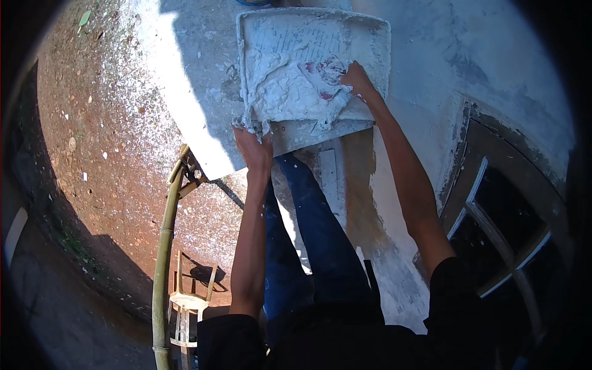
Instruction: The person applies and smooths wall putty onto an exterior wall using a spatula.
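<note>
A shallow rectangular tray [241, 46], crusted with white, stands on a pale board [219, 148] in front of me. Thick white plaster-like paste [280, 89] is heaped across its middle and near side. My left hand [253, 151] grips the tray's near left corner, with paste smeared around the fingers. Over the right part of the tray, my right hand [357, 81] is closed on a paste-coated tool [330, 71] with red patches. That tool touches the paste; the coating hides its exact shape.
A wall [425, 55] with a dark-paned window [512, 222] rises at the right. At the left, a bamboo pole [165, 246] stands by the board's corner, and a pale chair [188, 302] sits lower down on white-speckled earth [92, 154]. My legs [320, 228] are below the board.
</note>
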The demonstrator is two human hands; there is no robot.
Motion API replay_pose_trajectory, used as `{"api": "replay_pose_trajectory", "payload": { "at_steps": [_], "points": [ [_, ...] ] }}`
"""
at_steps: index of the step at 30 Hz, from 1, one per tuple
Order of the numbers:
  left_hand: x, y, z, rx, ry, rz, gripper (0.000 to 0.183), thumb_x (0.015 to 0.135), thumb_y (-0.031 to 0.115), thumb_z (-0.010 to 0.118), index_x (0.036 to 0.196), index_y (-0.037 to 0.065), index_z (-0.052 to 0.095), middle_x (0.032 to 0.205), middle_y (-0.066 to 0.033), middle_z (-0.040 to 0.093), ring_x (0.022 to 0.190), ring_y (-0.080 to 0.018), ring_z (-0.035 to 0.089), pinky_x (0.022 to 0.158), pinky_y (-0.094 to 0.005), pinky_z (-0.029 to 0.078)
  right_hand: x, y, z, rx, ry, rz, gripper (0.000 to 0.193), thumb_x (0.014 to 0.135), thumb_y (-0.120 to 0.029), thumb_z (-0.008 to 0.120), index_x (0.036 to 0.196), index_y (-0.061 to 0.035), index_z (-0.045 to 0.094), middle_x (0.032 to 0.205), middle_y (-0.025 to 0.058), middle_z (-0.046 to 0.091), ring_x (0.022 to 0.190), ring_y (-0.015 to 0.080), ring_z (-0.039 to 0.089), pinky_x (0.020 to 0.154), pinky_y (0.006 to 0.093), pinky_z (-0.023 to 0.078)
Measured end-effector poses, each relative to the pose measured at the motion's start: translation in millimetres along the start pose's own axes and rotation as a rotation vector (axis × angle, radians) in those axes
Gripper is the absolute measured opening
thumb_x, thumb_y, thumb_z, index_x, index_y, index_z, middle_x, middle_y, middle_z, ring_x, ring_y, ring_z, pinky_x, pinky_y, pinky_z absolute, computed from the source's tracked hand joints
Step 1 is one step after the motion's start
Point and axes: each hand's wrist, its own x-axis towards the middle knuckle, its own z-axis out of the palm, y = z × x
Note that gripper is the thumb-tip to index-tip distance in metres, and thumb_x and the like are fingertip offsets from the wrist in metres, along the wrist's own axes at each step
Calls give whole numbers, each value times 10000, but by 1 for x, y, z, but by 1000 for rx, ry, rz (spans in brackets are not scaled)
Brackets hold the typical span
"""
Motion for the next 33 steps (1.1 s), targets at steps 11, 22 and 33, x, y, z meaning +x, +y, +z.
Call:
{"api": "replay_pose_trajectory", "payload": {
  "at_steps": [11, 22, 33],
  "points": [
    [5, -4, -4, -43, 28, 8, 415, 611, -34, 621, 1016, -25, 530, 977, -219, 483, 912, -379, 466, 794, -393, 380, -11, -14, 5, -86, -13, -200, 413, 564, -123, 590, 880, 126, 496, 842, 292, 548, 801, 395, 558, 705, 374, 453],
    [1, -2, -4, -21, -18, -29, 438, 574, -79, 600, 1005, -31, 538, 1130, -235, 407, 1035, -397, 414, 894, -398, 334, -18, -116, 40, -323, -341, -281, 229, 606, -30, 570, 777, 99, 488, 767, 246, 561, 682, 315, 588, 587, 369, 469],
    [-2, -3, -4, 218, -59, -65, 470, 553, 0, 655, 1013, 42, 561, 1055, -214, 442, 992, -403, 421, 804, -449, 353, -21, -134, 36, -434, -542, -407, 197, 605, 55, 510, 781, 119, 451, 769, 235, 530, 614, 311, 576, 442, 376, 435]
  ]
}}
